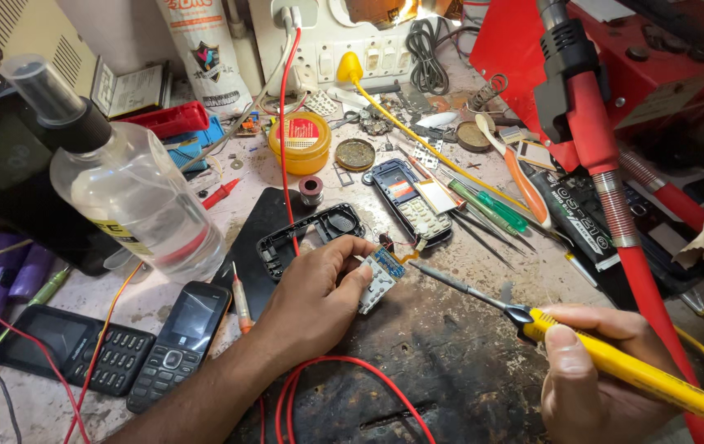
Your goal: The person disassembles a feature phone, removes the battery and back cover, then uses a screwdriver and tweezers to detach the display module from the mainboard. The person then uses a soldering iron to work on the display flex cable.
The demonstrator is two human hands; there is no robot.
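Two bare hands work over a cluttered, scorched repair bench. At centre, the left hand [315, 292] pinches a small phone circuit board [378, 278] between thumb and fingertips, tilting it up off the dark work surface [450, 362]. At lower right, the right hand [594, 374] is closed like a pen grip around a yellow soldering iron [639, 370], whose thin metal tip [430, 270] points left and stops just beside the board's right edge; whether it touches cannot be told.

Just behind the board lie an empty black phone frame [311, 234] and an opened phone body [409, 201] with its keypad showing. A round yellow tin [300, 141], perhaps flux or paste, sits farther back. A clear spray bottle [126, 185] stands at left, with two black keypad phones [134, 349] lying in front of it. Red wires [286, 123] trail across the bench.

For a clean joint, the board probably needs steadying against the bench, the tip meeting only one pad, briefly, with fingers kept clear of the hot metal.
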